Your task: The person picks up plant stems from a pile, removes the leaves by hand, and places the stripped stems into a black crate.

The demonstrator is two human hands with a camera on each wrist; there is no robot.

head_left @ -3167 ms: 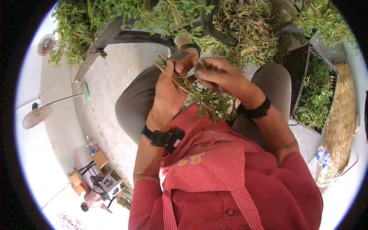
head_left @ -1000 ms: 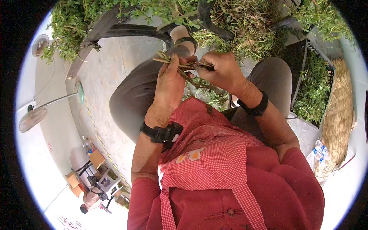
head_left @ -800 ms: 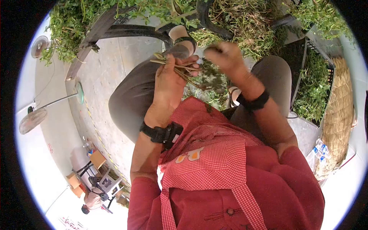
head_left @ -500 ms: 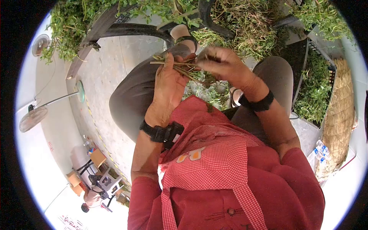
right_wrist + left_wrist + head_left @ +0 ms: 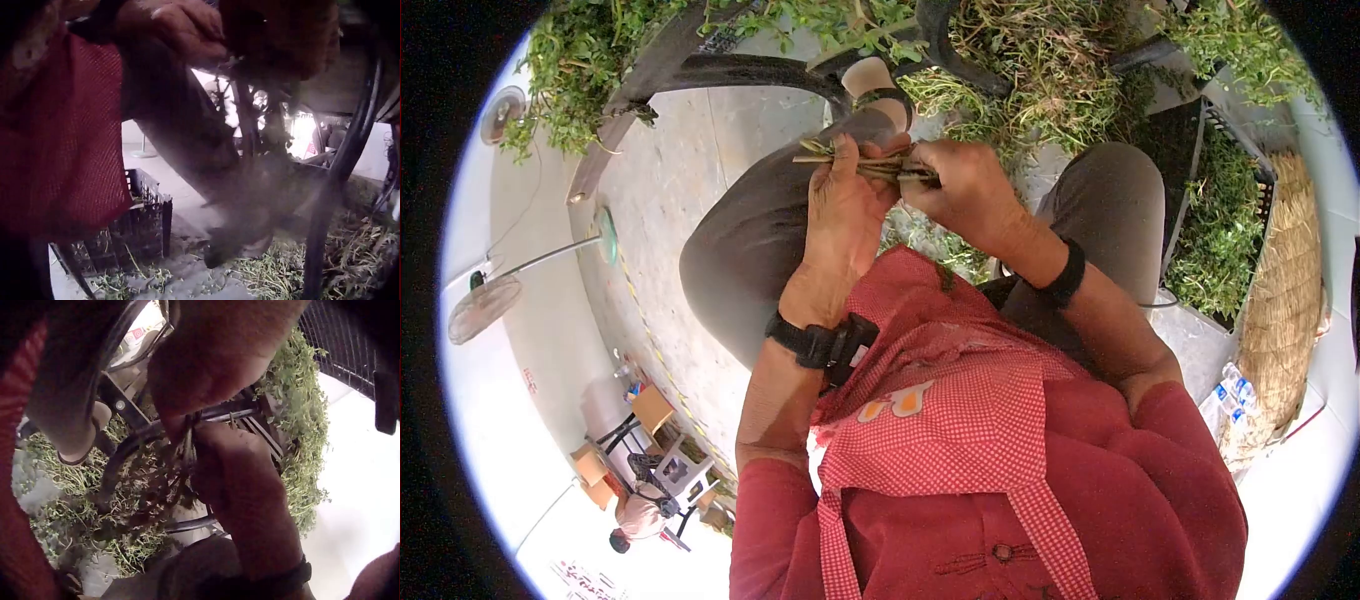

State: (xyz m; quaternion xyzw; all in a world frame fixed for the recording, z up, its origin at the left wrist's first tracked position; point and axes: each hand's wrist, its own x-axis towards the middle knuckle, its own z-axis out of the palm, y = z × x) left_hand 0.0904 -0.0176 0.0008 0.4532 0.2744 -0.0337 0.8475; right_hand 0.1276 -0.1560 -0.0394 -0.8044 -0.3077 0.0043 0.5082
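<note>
In the head view my left hand holds a small bunch of plant stems, thumb on top. The cut-looking pale ends stick out to the left past the thumb. My right hand grips the same bunch close beside the left fingertips, its fingers curled. A small dark piece shows at its fingers; I cannot tell what it is. In the left wrist view the stems run between both hands. The right wrist view is dim, with leafy stems hanging below the hands.
Leafy greens lie over a black-framed support ahead. A tangled heap of cut stems spreads beyond the knees. To the right stand a black crate of greens and a straw roll. Another person sits far left.
My right hand swung up and away from the bunch, then came back and now grips it beside the left fingertips. The left hand has kept its hold with little movement.
</note>
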